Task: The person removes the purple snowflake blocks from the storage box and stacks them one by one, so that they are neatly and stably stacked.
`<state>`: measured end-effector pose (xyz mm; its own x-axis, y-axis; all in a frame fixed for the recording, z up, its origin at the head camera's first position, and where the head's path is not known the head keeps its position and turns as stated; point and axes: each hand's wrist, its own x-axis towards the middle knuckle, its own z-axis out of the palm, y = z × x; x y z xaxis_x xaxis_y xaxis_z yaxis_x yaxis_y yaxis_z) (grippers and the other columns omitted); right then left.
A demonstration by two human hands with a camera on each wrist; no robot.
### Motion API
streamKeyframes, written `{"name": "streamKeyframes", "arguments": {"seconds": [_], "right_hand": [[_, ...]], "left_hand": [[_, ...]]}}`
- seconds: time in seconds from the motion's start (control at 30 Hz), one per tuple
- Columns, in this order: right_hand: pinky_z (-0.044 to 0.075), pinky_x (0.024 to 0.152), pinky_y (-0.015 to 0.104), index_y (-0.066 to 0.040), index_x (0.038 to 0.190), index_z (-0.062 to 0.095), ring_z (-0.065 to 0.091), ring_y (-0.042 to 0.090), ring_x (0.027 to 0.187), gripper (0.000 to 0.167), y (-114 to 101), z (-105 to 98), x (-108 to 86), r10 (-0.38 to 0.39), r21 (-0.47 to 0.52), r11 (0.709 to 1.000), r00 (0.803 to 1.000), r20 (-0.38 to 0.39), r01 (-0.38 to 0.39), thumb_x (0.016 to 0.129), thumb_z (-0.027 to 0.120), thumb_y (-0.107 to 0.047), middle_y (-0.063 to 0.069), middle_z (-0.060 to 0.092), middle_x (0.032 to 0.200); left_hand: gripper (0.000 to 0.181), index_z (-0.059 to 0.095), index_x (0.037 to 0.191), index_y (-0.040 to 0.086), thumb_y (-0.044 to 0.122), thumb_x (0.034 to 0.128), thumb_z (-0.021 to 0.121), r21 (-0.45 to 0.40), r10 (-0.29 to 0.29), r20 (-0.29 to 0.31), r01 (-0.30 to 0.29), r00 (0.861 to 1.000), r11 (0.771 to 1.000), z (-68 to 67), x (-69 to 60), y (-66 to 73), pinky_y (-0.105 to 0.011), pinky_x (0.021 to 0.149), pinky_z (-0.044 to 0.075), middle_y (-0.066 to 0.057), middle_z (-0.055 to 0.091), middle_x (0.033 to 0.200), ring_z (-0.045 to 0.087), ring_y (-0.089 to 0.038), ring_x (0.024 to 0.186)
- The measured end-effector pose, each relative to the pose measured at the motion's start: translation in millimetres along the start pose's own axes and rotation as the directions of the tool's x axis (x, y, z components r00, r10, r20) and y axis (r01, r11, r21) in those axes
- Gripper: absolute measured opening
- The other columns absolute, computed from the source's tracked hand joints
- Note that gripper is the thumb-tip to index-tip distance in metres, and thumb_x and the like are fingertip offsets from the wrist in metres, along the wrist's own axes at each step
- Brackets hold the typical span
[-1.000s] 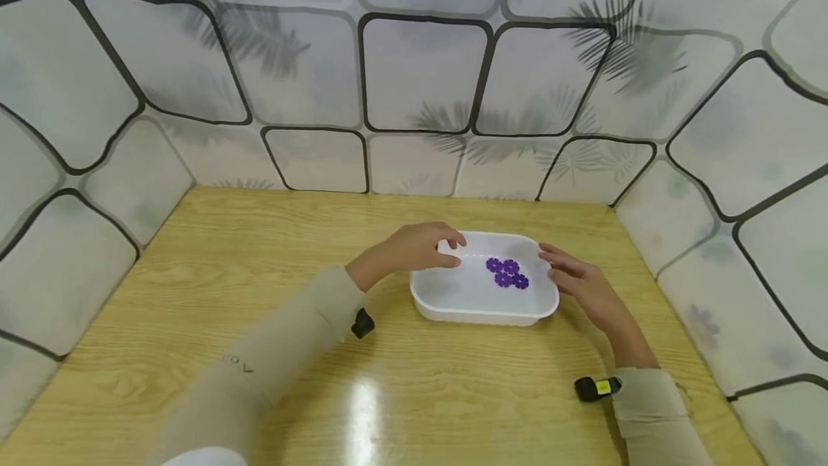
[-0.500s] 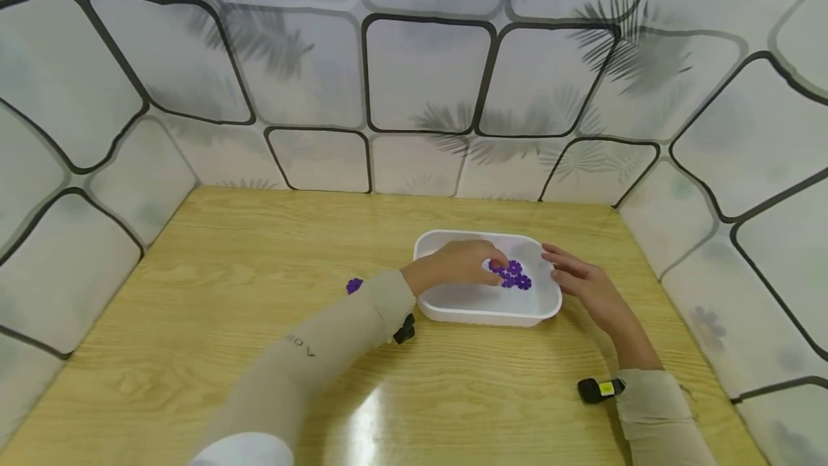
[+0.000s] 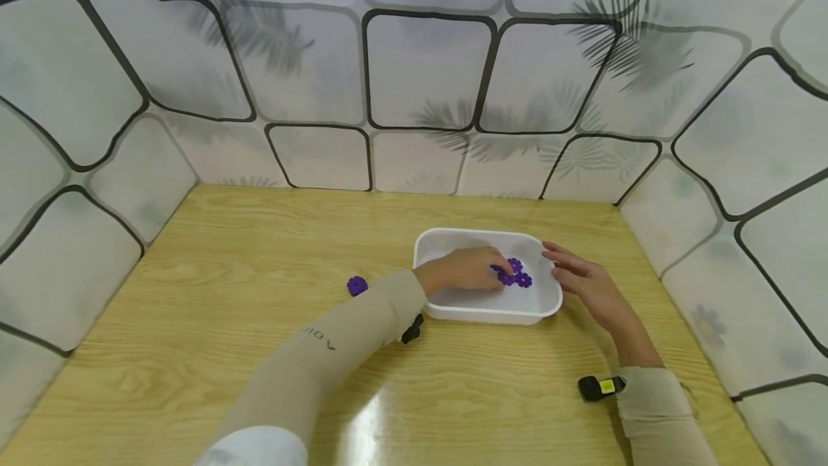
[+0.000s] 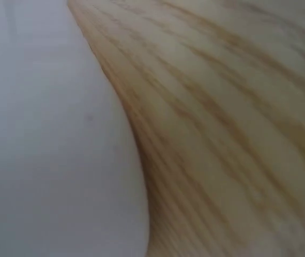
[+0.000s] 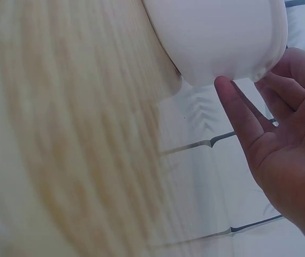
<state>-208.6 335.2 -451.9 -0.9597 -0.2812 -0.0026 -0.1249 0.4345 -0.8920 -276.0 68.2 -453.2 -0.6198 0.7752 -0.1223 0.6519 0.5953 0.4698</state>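
A white tray (image 3: 491, 316) holds several small purple flower-shaped pieces (image 3: 523, 280) at its right half. My left hand (image 3: 468, 268) reaches down into the tray, its fingertips at the leftmost pieces and partly covering them. Whether it pinches a piece cannot be made out. My right hand (image 3: 589, 290) rests its thumb and fingertips against the tray's right end; in the right wrist view the thumb (image 5: 237, 110) touches the tray wall. Another purple flower-shaped piece (image 3: 357, 285) lies on the table, left of the tray, just beyond the left forearm. The left wrist view shows only tray wall and table.
The wood-grain table (image 3: 272, 236) extends around the tray. Patterned wall sheets (image 3: 427, 70) enclose it at the back and both sides. My left forearm (image 3: 336, 344) crosses the table between the loose piece and the front.
My left hand has moved right and down from the tray's left edge to the purple pieces, its finger gap narrowing. The loose piece on the table has come into view. The right hand stays put.
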Motion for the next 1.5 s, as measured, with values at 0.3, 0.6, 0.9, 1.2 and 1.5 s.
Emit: {"name": "streamKeyframes", "arguments": {"seconds": [0.3,0.6,0.9,1.2,1.5], "right_hand": [[0.044,0.096,0.01,-0.008,0.148,0.051,0.025,0.03,0.152,0.049,-1.2,0.7,0.1,0.008,-0.01,1.0,1.0,0.004,-0.007,0.105,0.055,-0.03,0.002,0.031,0.165],[0.045,0.096,0.01,-0.008,0.148,0.05,0.024,0.031,0.152,0.049,-2.6,0.4,0.5,0.015,0.01,1.0,1.0,0.006,-0.015,0.105,0.055,-0.03,0.002,0.03,0.165],[0.044,0.096,0.01,-0.007,0.148,0.051,0.024,0.032,0.152,0.049,-2.9,-0.7,2.9,0.027,0.001,1.0,1.0,0.008,-0.027,0.105,0.055,-0.03,0.002,0.03,0.166],[0.046,0.095,0.012,-0.008,0.148,0.051,0.027,0.026,0.152,0.049,-0.3,-1.5,2.5,0.029,0.017,0.999,1.0,0.008,-0.029,0.105,0.056,-0.031,0.001,0.03,0.165],[0.047,0.095,0.013,-0.008,0.148,0.051,0.028,0.028,0.151,0.049,0.6,-0.5,2.1,0.018,0.024,1.0,1.0,0.004,-0.018,0.105,0.056,-0.03,0.001,0.031,0.165]], "left_hand": [[0.036,0.065,0.135,0.026,0.029,0.0993,0.064,-0.008,0.009,0.024,-0.009,1.0,1.0,0.9,0.1,-0.7,-0.028,0.113,0.039,0.002,0.059,0.142,0.053,-0.014,0.133],[0.038,0.064,0.136,0.028,0.031,0.0985,0.065,0.073,0.031,0.029,-0.033,0.999,0.997,3.3,0.9,0.9,-0.028,0.114,0.038,0.005,0.059,0.142,0.052,-0.012,0.133],[0.038,0.066,0.133,0.029,0.032,0.0957,0.069,0.059,0.01,0.021,-0.012,1.0,0.998,6.3,3.8,-0.7,-0.03,0.11,0.042,0.006,0.061,0.136,0.055,-0.012,0.128],[0.039,0.067,0.132,0.025,0.035,0.0944,0.071,0.061,0.02,0.031,-0.021,0.999,0.998,3.9,2.4,2.1,-0.026,0.104,0.045,0.007,0.065,0.126,0.059,-0.008,0.117],[0.035,0.071,0.126,0.023,0.036,0.0938,0.07,0.058,0.023,-0.01,-0.022,1.0,0.998,-0.7,0.1,3.6,-0.018,0.09,0.048,0.008,0.065,0.114,0.059,-0.004,0.101]]}}
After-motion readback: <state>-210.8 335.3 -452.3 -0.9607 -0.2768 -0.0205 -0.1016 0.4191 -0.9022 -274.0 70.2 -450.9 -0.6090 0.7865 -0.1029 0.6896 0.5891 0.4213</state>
